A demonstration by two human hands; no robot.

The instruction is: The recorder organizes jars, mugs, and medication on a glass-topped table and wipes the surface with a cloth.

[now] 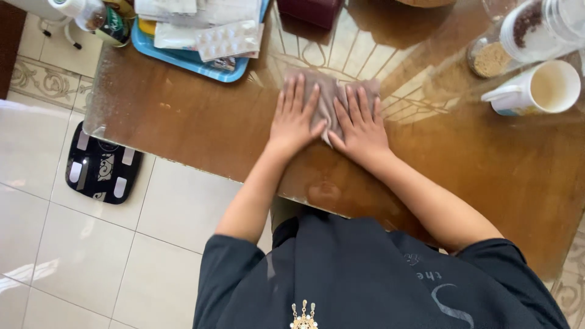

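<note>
my one view, head camera worn high, looking almost straight down, table (pixel 201 128) across the upper frame, tiled floor (pixel 91 256) lower left, my own torso at the bottom edge, arms' reach close

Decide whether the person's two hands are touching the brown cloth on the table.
Touching. The head view shows the left hand and the right hand pressed flat on the brown cloth, palms and fingers covering it.

A silvery blister pack (pixel 228 39) and white packets (pixel 177 33) lie in the blue tray (pixel 183 59).
</note>
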